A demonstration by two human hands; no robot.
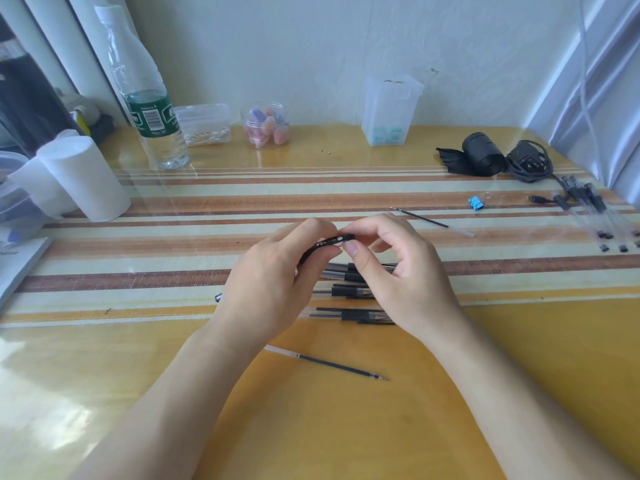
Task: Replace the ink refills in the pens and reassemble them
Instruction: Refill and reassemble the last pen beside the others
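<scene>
Mid-task, seemingly; left hand (277, 268) grips black pen (323, 244) just above pen pile (349, 292) on counter (519, 358); right hand (398, 271) fingers (351, 249) pinch pen's end; loose refill (332, 364) lies on near side of pile, second refill (429, 221) beyond pile; pile likely awaits work; cannot tell which pens are finished.

Home desk by a wall: water bottle (149, 98), cotton-swab box (204, 124), tissue roll (86, 178), striped mat (173, 216) etc.
</scene>
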